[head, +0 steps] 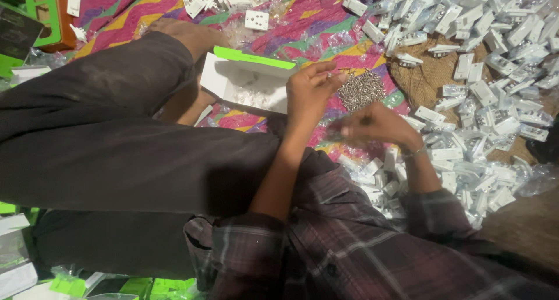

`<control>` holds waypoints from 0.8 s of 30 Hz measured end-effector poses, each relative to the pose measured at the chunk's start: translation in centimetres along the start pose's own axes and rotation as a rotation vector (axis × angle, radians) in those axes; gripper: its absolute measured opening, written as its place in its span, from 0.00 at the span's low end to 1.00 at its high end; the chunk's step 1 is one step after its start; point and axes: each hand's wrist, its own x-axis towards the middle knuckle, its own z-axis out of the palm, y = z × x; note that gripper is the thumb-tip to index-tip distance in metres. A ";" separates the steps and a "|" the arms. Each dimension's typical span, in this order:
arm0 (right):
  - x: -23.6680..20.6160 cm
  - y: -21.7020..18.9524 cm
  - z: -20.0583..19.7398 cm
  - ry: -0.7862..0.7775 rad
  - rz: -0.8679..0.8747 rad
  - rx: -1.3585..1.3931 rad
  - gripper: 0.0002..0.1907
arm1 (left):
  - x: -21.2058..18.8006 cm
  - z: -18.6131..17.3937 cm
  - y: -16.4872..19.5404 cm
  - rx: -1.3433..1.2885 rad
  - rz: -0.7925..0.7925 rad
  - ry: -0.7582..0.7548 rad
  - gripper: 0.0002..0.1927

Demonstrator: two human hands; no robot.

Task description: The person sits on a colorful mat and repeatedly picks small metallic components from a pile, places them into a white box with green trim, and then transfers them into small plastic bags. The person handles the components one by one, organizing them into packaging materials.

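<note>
While the left hand (308, 93) pinches something small above the screw pile (361, 90), the right hand (375, 125) is blurred — its grip cannot be told; screw-gathering is judged under way, and a careful pinch is called for next.

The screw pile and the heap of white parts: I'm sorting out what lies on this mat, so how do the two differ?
The screw pile is small, tight and shiny grey metal; the heap of white parts is far larger, spread wide, and white plastic, many pieces in clear wrap. The screw pile lies on the patterned cloth right by the left hand and right hand; the heap spills onto a brown mat. Both lie loose on the floor.
</note>
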 end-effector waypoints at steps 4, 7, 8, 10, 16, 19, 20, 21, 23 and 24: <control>0.7 -1.2 0.8 0.566 -0.168 0.418 0.15 | 0.2 0.2 -0.1 -0.005 -0.058 -0.011 0.18; 1.6 -1.8 1.4 0.656 -0.269 0.572 0.13 | 0.1 0.3 -0.1 -0.057 -0.111 -0.068 0.15; 1.9 -2.0 1.9 0.641 -0.336 0.505 0.13 | 0.0 0.3 -0.1 -0.090 -0.129 -0.099 0.15; 2.7 -2.5 2.9 0.645 -0.410 0.443 0.13 | 0.0 0.3 -0.1 -0.151 -0.119 -0.116 0.14; 2.9 -3.6 5.7 0.841 -0.363 0.386 0.07 | 0.0 0.1 -0.8 -0.042 0.000 -0.078 0.13; 2.7 -3.6 5.5 0.854 -0.384 0.490 0.04 | 0.1 0.0 -1.5 0.008 0.073 -0.075 0.11; 2.6 -3.6 5.3 0.844 -0.344 0.527 0.04 | 0.2 0.0 -1.8 0.016 0.095 -0.078 0.10; 2.5 -3.6 5.0 0.834 -0.304 0.564 0.04 | 0.3 0.1 -2.0 0.002 0.074 -0.113 0.10; 2.3 -3.6 4.4 0.802 -0.295 0.598 0.05 | 0.4 0.2 -2.3 -0.026 0.032 -0.184 0.10; 2.3 -3.6 4.2 0.785 -0.291 0.615 0.05 | 0.4 0.2 -2.5 -0.045 -0.002 -0.220 0.10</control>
